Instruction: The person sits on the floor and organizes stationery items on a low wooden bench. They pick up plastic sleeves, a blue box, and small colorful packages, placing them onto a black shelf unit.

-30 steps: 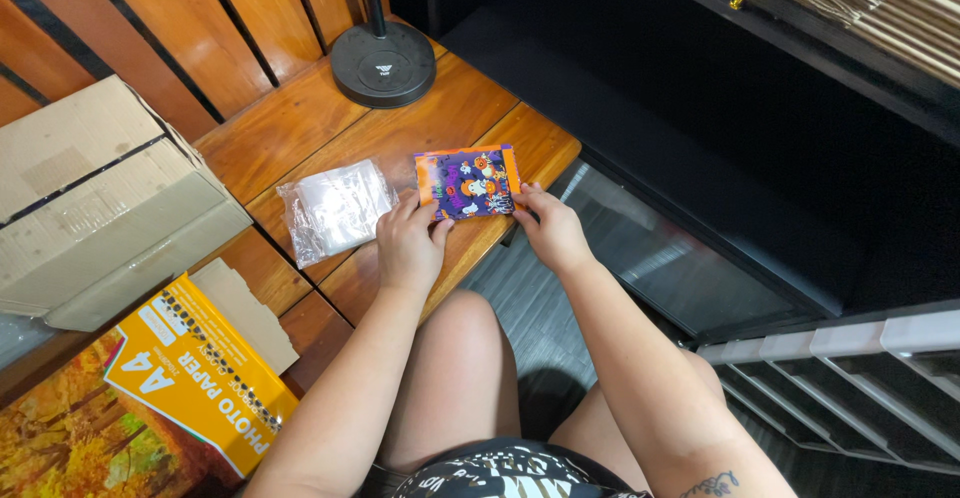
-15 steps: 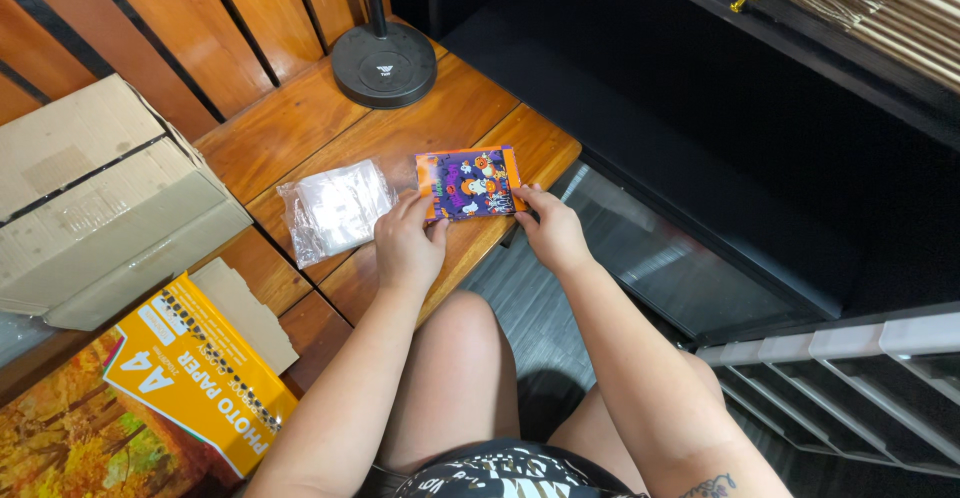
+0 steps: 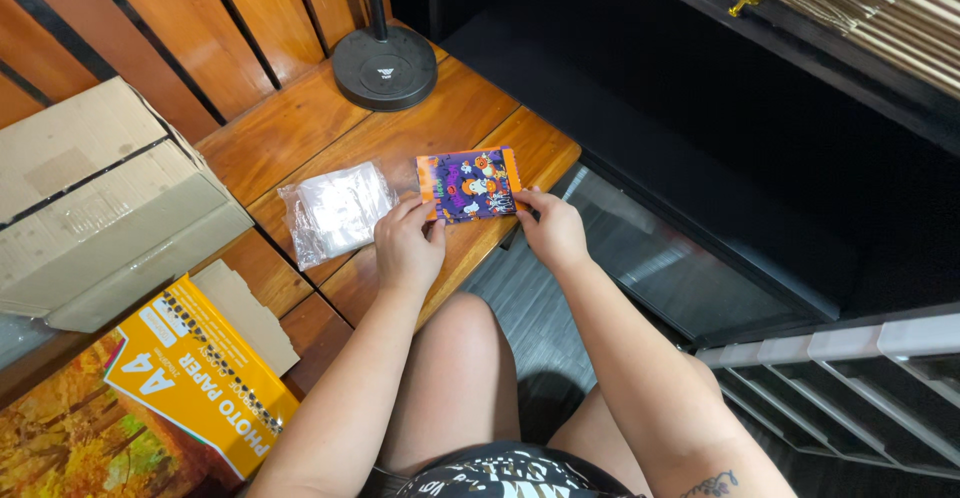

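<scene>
A small purple and orange packet [image 3: 470, 185] with cartoon figures lies flat on the wooden bench [image 3: 300, 128]. My left hand [image 3: 408, 243] pinches its lower left corner with the fingertips. My right hand [image 3: 552, 226] grips its lower right corner. Just left of the packet rests a clear plastic bag [image 3: 335, 211] with white contents, touching no hand.
A round black stand base [image 3: 384, 68] with a pole sits at the back of the bench. An open cardboard box [image 3: 100, 208] stands at left, an orange photo paper pack [image 3: 200, 383] below it. Dark shelving [image 3: 800, 18] fills the right side.
</scene>
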